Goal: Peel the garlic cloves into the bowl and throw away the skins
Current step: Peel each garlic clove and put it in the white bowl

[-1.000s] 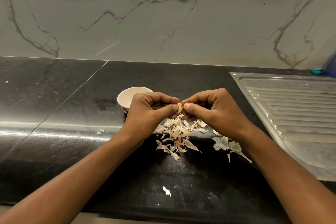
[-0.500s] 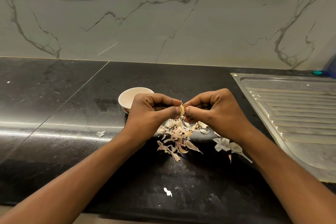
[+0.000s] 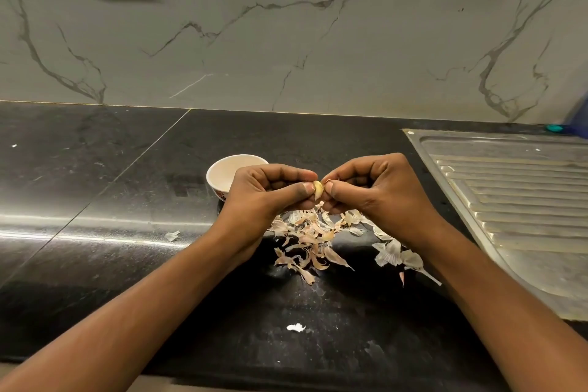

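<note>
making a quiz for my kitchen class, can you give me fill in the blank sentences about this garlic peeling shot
The left hand and the right hand both pinch one garlic ____.
The white bowl stands just beyond the ____ hand.
The loose skins lie on the black ____, under the hands.
The steel drainboard is on the person's ____ side.
Missing words: clove; left; countertop; right.
</note>
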Demonstrator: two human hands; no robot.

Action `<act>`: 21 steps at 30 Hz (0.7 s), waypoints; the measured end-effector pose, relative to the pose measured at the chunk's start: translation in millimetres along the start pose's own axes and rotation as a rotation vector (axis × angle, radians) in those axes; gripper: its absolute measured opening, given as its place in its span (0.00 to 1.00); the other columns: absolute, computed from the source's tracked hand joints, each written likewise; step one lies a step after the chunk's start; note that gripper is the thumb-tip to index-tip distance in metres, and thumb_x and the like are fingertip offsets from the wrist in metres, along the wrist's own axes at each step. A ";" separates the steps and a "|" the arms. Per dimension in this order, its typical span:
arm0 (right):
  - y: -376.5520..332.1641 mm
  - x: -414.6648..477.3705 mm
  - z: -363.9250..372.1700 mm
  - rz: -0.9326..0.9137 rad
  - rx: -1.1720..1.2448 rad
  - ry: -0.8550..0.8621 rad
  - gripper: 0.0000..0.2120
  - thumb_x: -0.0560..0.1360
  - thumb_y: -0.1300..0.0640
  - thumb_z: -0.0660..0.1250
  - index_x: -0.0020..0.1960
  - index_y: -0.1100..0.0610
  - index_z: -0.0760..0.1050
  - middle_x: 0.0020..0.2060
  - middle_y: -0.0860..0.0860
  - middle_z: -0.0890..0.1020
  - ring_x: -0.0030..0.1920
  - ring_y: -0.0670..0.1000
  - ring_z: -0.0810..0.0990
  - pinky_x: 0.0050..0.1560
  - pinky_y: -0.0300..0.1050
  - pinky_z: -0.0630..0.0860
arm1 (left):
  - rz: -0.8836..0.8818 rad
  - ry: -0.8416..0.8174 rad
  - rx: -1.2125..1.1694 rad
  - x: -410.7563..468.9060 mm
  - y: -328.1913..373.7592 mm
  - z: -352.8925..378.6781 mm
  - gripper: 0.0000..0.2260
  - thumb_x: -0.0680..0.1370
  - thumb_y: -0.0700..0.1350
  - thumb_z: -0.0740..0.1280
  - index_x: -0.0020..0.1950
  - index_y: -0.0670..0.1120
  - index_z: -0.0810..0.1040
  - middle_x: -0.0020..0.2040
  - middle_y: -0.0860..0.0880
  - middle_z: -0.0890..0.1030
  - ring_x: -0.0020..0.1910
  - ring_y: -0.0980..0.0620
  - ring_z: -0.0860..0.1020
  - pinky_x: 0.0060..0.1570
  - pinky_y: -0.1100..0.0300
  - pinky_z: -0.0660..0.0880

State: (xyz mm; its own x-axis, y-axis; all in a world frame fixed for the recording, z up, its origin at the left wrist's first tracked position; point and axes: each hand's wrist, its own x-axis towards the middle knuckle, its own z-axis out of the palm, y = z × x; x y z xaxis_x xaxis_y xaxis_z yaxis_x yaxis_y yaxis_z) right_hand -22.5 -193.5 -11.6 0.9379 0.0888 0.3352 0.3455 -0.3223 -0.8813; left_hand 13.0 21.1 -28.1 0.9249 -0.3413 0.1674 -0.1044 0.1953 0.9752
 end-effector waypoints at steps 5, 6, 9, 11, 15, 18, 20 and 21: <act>2.6 1.6 0.5 0.013 -0.057 0.015 0.04 0.78 0.64 0.76 0.52 0.59 0.87 0.40 0.54 0.89 0.40 0.55 0.90 0.46 0.51 0.88 | -0.020 0.004 0.032 -0.6 1.5 0.4 0.14 0.72 0.40 0.76 0.57 0.38 0.86 0.48 0.37 0.88 0.45 0.44 0.88 0.49 0.57 0.85; 2.7 1.8 0.3 0.007 -0.071 0.020 0.04 0.78 0.64 0.76 0.52 0.59 0.87 0.40 0.53 0.89 0.40 0.54 0.90 0.45 0.50 0.88 | -0.013 -0.003 0.060 -1.2 1.9 0.9 0.14 0.72 0.39 0.77 0.57 0.38 0.86 0.48 0.38 0.88 0.46 0.43 0.88 0.51 0.56 0.85; 2.3 1.7 -0.1 0.001 -0.084 0.012 0.04 0.78 0.64 0.76 0.52 0.58 0.87 0.41 0.52 0.90 0.41 0.54 0.90 0.45 0.49 0.88 | 0.010 -0.033 0.135 -3.8 2.8 2.2 0.14 0.73 0.35 0.78 0.58 0.39 0.86 0.49 0.41 0.89 0.50 0.42 0.88 0.55 0.53 0.85; 1.7 1.3 0.1 0.006 -0.076 -0.004 0.05 0.78 0.64 0.76 0.53 0.59 0.87 0.41 0.53 0.90 0.41 0.54 0.90 0.45 0.48 0.88 | 0.011 -0.028 0.133 -3.5 3.0 2.2 0.15 0.72 0.33 0.78 0.58 0.38 0.85 0.49 0.40 0.89 0.51 0.42 0.88 0.55 0.52 0.85; 2.3 2.7 -3.2 0.009 -0.064 0.018 0.05 0.78 0.66 0.76 0.52 0.60 0.87 0.40 0.54 0.89 0.41 0.54 0.90 0.45 0.47 0.88 | -0.019 -0.016 0.059 -1.9 3.9 0.6 0.17 0.70 0.33 0.79 0.59 0.37 0.85 0.51 0.39 0.88 0.52 0.41 0.88 0.55 0.53 0.85; 2.5 3.3 -6.9 0.020 -0.082 0.017 0.04 0.78 0.66 0.76 0.51 0.60 0.87 0.40 0.54 0.89 0.41 0.54 0.90 0.45 0.48 0.88 | -0.036 -0.022 0.016 -1.6 3.6 0.4 0.19 0.68 0.34 0.79 0.59 0.37 0.85 0.51 0.38 0.88 0.53 0.40 0.87 0.56 0.52 0.84; 3.1 3.2 -6.7 0.031 -0.089 -0.011 0.04 0.79 0.65 0.75 0.52 0.60 0.88 0.40 0.54 0.89 0.41 0.55 0.90 0.46 0.49 0.88 | -0.023 -0.021 0.032 -1.1 2.6 0.0 0.18 0.69 0.33 0.78 0.59 0.38 0.85 0.52 0.38 0.88 0.53 0.40 0.87 0.57 0.50 0.84; 3.4 3.0 -6.1 0.030 -0.097 -0.022 0.04 0.79 0.65 0.74 0.52 0.60 0.88 0.41 0.54 0.89 0.41 0.55 0.90 0.46 0.48 0.88 | -0.011 -0.019 0.052 -1.1 2.1 -0.2 0.17 0.70 0.32 0.78 0.59 0.38 0.85 0.51 0.39 0.88 0.53 0.40 0.87 0.57 0.50 0.84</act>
State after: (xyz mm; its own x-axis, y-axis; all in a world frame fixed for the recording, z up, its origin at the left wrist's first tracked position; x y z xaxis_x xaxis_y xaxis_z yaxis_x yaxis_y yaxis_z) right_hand -18.7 -200.1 -11.6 0.9487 0.0978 0.3006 0.3134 -0.4149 -0.8542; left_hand 11.8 22.1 -26.2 0.9191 -0.3607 0.1584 -0.1132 0.1431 0.9832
